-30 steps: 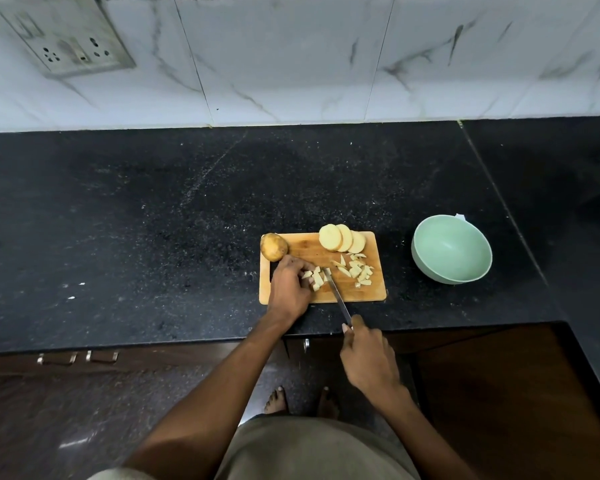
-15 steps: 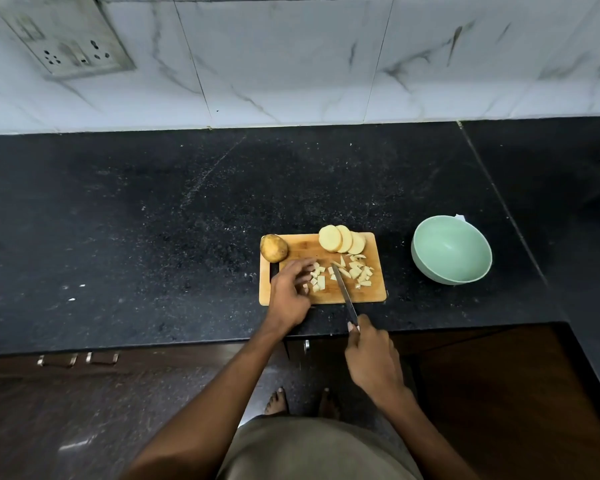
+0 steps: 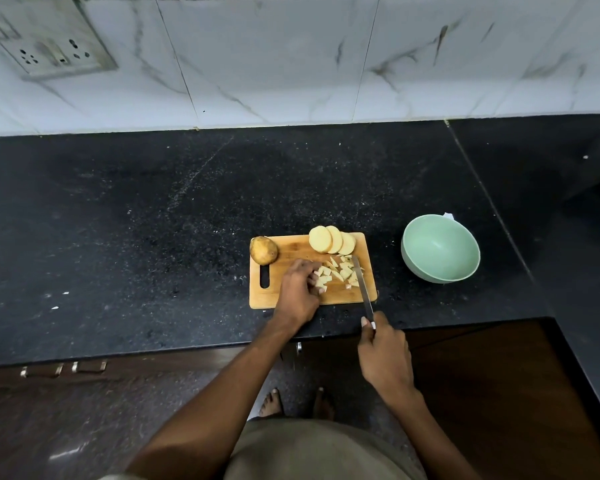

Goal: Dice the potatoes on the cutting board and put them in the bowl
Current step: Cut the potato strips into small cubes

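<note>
Now one cutting board on the table carries one whole potato, three slices and a scatter of dice. Left hand curls its fingers against the dice; right hand grips one knife, blade among them. One empty green bowl sits right of the board.

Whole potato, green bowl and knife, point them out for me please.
whole potato (image 3: pixel 263 250), head view, middle of its skin.
green bowl (image 3: pixel 430 271), head view, near outer wall.
knife (image 3: pixel 363 287), head view, middle of the blade.

A wall socket sits on marble tiles above the black counter, possibly dusty.
</note>
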